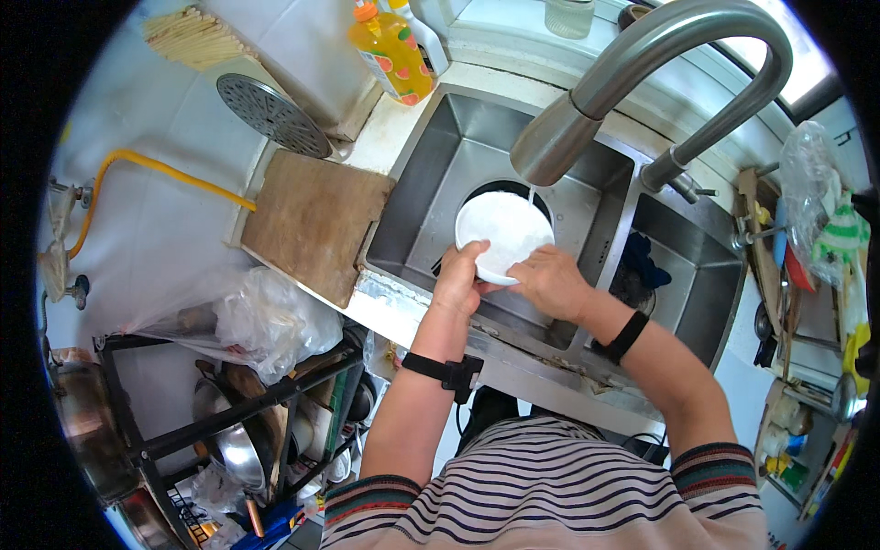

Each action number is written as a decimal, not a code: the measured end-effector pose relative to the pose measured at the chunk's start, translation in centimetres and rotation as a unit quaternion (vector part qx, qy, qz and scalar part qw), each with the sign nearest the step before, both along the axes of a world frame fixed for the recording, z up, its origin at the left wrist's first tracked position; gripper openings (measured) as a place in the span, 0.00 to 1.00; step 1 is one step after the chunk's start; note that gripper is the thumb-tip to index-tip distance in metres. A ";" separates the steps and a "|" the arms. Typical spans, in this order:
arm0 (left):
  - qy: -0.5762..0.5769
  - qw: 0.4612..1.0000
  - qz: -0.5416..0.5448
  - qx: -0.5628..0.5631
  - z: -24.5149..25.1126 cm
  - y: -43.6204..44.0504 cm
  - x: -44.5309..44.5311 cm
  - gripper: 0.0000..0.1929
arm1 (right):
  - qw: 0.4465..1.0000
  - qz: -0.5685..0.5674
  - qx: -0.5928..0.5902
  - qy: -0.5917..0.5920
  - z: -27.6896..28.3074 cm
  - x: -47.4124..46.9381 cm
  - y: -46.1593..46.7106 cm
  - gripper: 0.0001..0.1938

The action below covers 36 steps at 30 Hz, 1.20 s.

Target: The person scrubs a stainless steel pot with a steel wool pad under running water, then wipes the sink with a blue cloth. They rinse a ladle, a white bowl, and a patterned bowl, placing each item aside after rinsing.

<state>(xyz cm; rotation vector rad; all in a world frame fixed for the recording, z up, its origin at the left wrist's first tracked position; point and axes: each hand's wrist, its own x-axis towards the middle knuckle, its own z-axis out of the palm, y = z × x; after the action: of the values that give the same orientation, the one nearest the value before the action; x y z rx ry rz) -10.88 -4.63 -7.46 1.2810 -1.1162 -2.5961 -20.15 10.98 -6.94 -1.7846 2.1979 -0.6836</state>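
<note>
Over the larger basin of a stainless-steel double sink [440, 206], I hold a white bowl or plate [505, 227] in both hands. My left hand [462, 271] grips its near left edge, thumb on top. The fingers of my right hand [553, 282] close on its near right edge. A thin stream of water [531, 194] runs from the pull-down tap head [553, 141] onto or just behind the far rim. Beneath the white dish, a dark round thing [505, 185] in the basin is mostly hidden.
Left of the sink lies a wooden board [316, 220]. A bottle of yellow liquid [395, 58] stands behind it at the back corner. The smaller basin holds a dark blue cloth [643, 261]. A black metal rack [227, 412] with pans and plastic bags [275, 323] is at lower left.
</note>
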 end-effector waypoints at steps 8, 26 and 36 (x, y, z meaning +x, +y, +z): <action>0.006 0.980 -0.034 -0.196 -0.8 0.5 -0.8 0.35 | 0.812 -0.259 -0.170 -0.494 -1.0 1.3 -2.8 0.12; 0.107 0.994 -0.030 0.002 0.3 -0.4 -6.7 0.25 | 0.821 -0.292 -0.232 -0.433 3.9 -3.9 -0.9 0.20; 0.225 0.941 0.229 0.104 2.8 2.1 -3.5 0.25 | 0.480 -0.311 -0.353 -0.740 -0.6 -6.0 -3.9 0.17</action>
<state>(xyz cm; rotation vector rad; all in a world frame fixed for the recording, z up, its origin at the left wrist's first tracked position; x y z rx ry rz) -14.37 -2.51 -4.62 0.7770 -0.4168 -2.4891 -26.15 7.10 -7.54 0.1912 1.0046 -2.2660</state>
